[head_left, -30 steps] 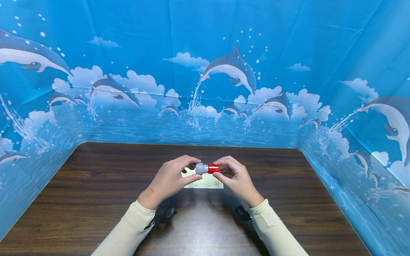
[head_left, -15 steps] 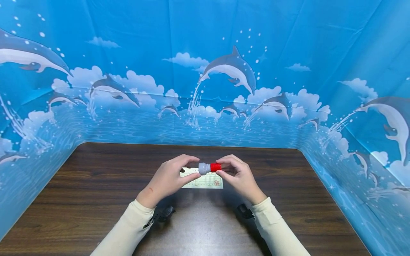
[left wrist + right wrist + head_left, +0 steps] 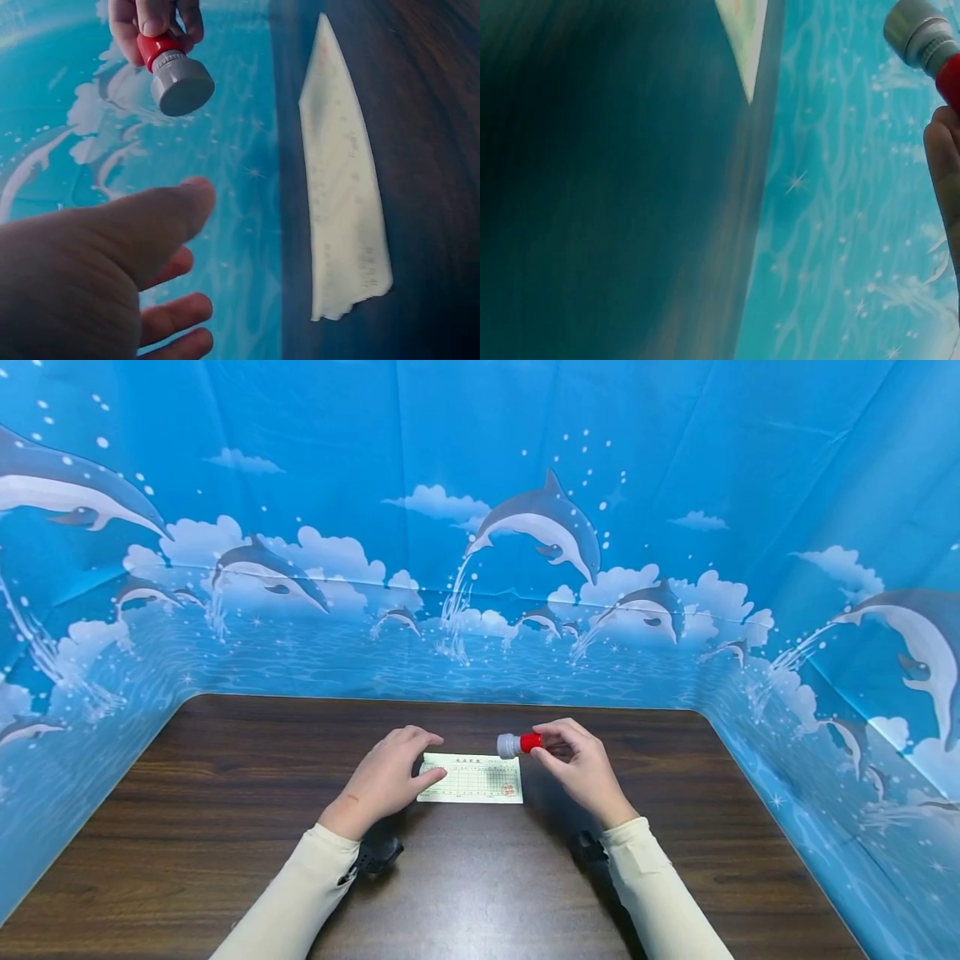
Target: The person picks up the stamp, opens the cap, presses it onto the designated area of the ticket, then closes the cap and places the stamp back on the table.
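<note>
A small stamp (image 3: 510,746) with a red handle and a round grey head is held level above the table. My right hand (image 3: 585,768) pinches its red end between thumb and fingers, the grey head pointing left. In the left wrist view the stamp (image 3: 182,86) shows its flat grey end. The right wrist view catches only part of the stamp (image 3: 922,37) at the upper right. My left hand (image 3: 381,781) holds nothing, its thumb and fingers spread apart by the left end of a printed paper slip (image 3: 468,785). A red round mark shows at the slip's lower right.
The slip lies flat on a dark wood-grain table (image 3: 262,777). Around the table's back and sides hangs a blue curtain (image 3: 337,643) printed with dolphins. Each wrist wears a black camera strap.
My left hand has let go of the stamp's grey head and drawn back slightly left. My right hand has carried the stamp to the right, uncovering more of the slip.
</note>
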A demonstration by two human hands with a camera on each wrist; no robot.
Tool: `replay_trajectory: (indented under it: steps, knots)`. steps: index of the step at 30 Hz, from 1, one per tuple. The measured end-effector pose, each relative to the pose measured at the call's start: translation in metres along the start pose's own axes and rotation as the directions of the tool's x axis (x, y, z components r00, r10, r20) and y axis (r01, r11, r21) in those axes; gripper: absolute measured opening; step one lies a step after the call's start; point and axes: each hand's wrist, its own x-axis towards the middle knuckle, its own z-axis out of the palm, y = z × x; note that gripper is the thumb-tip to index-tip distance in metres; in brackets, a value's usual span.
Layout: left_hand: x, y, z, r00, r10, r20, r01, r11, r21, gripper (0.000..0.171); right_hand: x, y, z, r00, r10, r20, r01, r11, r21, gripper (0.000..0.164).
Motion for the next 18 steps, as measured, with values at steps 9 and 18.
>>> replay_trajectory:
  steps: [9,18]
  knots:
    - [-0.001,-0.013,0.013,0.994,-0.071,0.085,0.069,0.997,0.032,0.055,-0.001,0.013,-0.005,0.999,0.045,0.026,-0.041,0.991,-0.126,0.028]
    - [-0.003,-0.026,0.023,0.976,-0.126,0.177,0.125,0.992,0.017,0.067,-0.002,0.017,-0.01,0.997,0.077,0.012,-0.072,0.973,-0.218,0.026]
